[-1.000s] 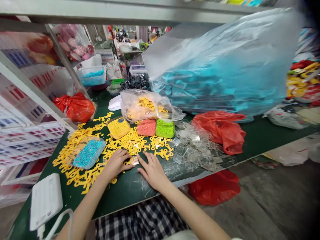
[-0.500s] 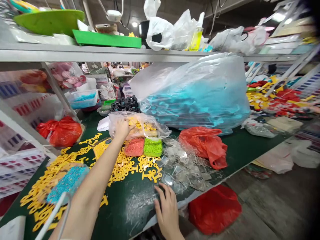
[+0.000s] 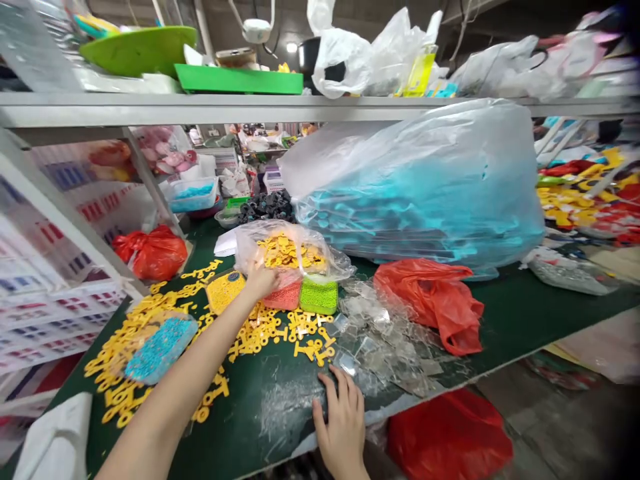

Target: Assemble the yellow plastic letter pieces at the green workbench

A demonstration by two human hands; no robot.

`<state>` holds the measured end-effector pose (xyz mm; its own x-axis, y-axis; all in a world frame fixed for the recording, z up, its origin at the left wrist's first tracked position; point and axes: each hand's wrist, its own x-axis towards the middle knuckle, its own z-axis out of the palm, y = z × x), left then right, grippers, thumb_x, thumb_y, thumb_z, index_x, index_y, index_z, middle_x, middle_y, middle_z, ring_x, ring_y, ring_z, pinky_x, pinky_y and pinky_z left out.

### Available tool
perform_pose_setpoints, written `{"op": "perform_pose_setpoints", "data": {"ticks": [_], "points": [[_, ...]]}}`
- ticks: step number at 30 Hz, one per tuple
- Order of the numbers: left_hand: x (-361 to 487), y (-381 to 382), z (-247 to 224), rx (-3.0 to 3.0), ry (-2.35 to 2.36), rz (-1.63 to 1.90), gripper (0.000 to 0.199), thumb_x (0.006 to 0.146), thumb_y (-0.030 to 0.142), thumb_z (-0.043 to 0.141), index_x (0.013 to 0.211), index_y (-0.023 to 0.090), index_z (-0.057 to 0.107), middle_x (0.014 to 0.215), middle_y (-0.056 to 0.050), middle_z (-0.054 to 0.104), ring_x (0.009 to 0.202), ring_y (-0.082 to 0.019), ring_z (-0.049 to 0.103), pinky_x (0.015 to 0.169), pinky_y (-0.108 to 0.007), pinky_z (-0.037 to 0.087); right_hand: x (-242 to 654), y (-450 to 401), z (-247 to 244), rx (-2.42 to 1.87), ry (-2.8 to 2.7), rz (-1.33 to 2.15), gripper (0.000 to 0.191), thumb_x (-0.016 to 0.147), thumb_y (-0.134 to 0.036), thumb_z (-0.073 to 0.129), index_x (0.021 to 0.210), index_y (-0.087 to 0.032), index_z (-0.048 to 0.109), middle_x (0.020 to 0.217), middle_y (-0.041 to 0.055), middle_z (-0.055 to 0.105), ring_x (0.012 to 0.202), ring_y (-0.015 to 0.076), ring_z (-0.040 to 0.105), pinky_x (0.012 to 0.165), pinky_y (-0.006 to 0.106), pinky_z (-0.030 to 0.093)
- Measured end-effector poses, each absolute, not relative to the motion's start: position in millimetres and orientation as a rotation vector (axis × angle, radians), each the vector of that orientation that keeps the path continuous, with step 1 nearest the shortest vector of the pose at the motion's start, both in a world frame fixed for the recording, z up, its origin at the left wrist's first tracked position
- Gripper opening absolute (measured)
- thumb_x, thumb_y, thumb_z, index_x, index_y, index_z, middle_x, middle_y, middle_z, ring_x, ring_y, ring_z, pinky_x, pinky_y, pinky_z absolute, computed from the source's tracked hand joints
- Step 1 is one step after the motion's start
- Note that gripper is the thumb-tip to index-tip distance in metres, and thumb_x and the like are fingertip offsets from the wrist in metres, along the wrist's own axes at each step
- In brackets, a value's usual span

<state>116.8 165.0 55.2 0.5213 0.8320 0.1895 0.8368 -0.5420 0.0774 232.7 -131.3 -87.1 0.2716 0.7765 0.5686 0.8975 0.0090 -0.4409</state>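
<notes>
My left hand reaches across the table with curled fingers, closed at the near left edge of a clear plastic bag. Inside the bag lies a heap of yellow plastic pieces. Just under the hand is a packet of pink beads, with a green one beside it. Loose yellow ring-ended pieces are scattered in front. My right hand rests at the table's front edge, fingers spread, holding nothing. Near its fingertips lie small clear plastic squares.
A large bag of blue parts stands behind. A red plastic bag lies at the right. On the left are a packet of blue beads, one of yellow beads and a white object. A shelf spans overhead.
My left hand has moved nearer to me, from the top of the clear bag to its front edge. More yellow pieces show in the bag. My right hand stays at the table edge.
</notes>
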Motion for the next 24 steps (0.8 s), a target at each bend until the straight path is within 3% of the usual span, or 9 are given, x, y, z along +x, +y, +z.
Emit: {"op": "perform_pose_setpoints", "data": {"ticks": [3,6,10,15,21,24], "points": [[94,147,59,-2.703,-1.543,-0.451,0.025,0.088,0.031,0.058,0.108,0.022,0.071,0.113,-0.01,0.071,0.113,-0.03,0.058,0.108,-0.051,0.024,235,-132,-85,-1.818,-1.565,-0.269,0.033,0.095,-0.041,0.039,0.112,-0.023,0.063,0.123,0.012,0.06,0.115,0.0326,0.052,0.096,0.052,0.038],[56,132,65,-2.592,-1.705,-0.57,0.031,0.095,0.034,0.047,0.118,0.023,0.065,0.121,-0.008,0.068,0.115,-0.026,0.058,0.105,-0.047,0.03,236,-133,-79,-1.874,-1.605,-0.353,0.043,0.098,-0.045,0.033,0.108,-0.018,0.064,0.12,0.0141,0.061,0.112,0.0322,0.051,0.102,0.056,0.031],[-12,110,72,-2.433,-1.91,-0.612,0.034,0.097,0.031,0.039,0.116,0.021,0.065,0.118,-0.009,0.07,0.106,-0.025,0.063,0.096,-0.041,0.04,235,-134,-73,-1.896,-1.62,-0.441,0.049,0.098,-0.047,0.03,0.106,-0.015,0.065,0.118,0.0167,0.06,0.111,0.032,0.05,0.105,0.056,0.028],[-60,73,58,-2.479,-1.929,-0.451,0.026,0.092,0.028,0.048,0.105,0.021,0.07,0.102,-0.005,0.075,0.088,-0.021,0.068,0.079,-0.029,0.048,233,-134,-74,-1.901,-1.616,-0.487,0.043,0.096,-0.042,0.035,0.104,-0.014,0.066,0.121,0.0182,0.057,0.113,0.0331,0.047,0.105,0.056,0.028],[-39,53,12,-2.55,-1.776,-0.278,0.019,0.085,0.022,0.06,0.1,0.016,0.069,0.111,-0.013,0.069,0.107,-0.027,0.062,0.091,-0.034,0.045,232,-134,-78,-1.916,-1.6,-0.479,0.035,0.094,-0.037,0.039,0.103,-0.015,0.065,0.121,0.0172,0.056,0.113,0.0329,0.046,0.105,0.057,0.028],[-28,55,-4,-2.534,-1.764,-0.291,0.023,0.089,0.024,0.053,0.105,0.014,0.066,0.113,-0.017,0.067,0.111,-0.029,0.058,0.094,-0.038,0.043,230,-134,-76,-1.942,-1.575,-0.46,0.031,0.092,-0.033,0.042,0.104,-0.016,0.065,0.121,0.017,0.055,0.115,0.0324,0.045,0.106,0.057,0.027]]}}
